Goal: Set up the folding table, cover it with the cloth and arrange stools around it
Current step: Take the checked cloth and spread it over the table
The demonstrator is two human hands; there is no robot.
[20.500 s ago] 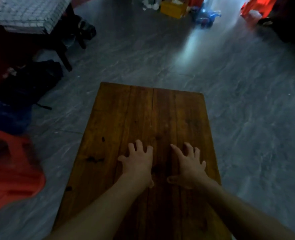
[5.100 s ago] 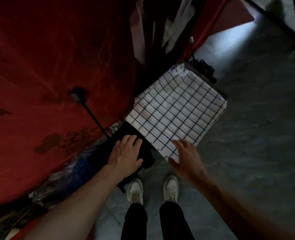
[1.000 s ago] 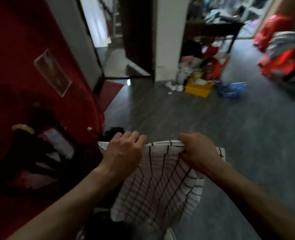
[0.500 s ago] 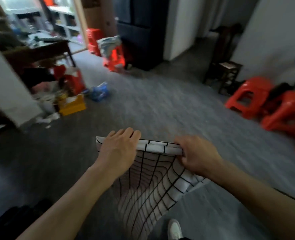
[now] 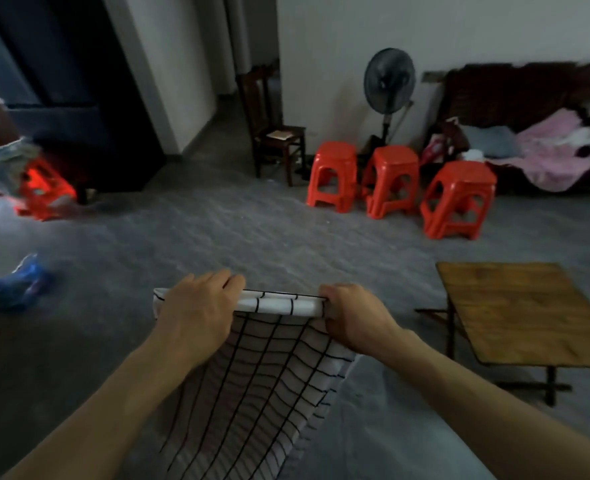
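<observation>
Checked white cloth (image 5: 248, 386), gridded in black, hangs folded from my two hands, its top edge bunched into a roll between them. My left hand (image 5: 196, 313) lies over the left end with the fingers curled across the roll, gripping it, and my right hand (image 5: 354, 317) clenches the right end in a fist. Further right stands the folding table (image 5: 525, 310), legs out and its wooden top bare, with three red plastic stools (image 5: 395, 185) lined up by the far wall behind it, a pedestal fan (image 5: 389, 81) just past them. To lay the cloth well I judge I should step up to the table's near edge, let the folds drop open while keeping hold of the two corners, then float it out so it lands square with an even overhang; how many folds remain I cannot quite tell in this dim light. Half a second ago only part of the stools showed at the right margin and the table was out of sight; now I have turned right and both sit in plain view, my grip unchanged.
</observation>
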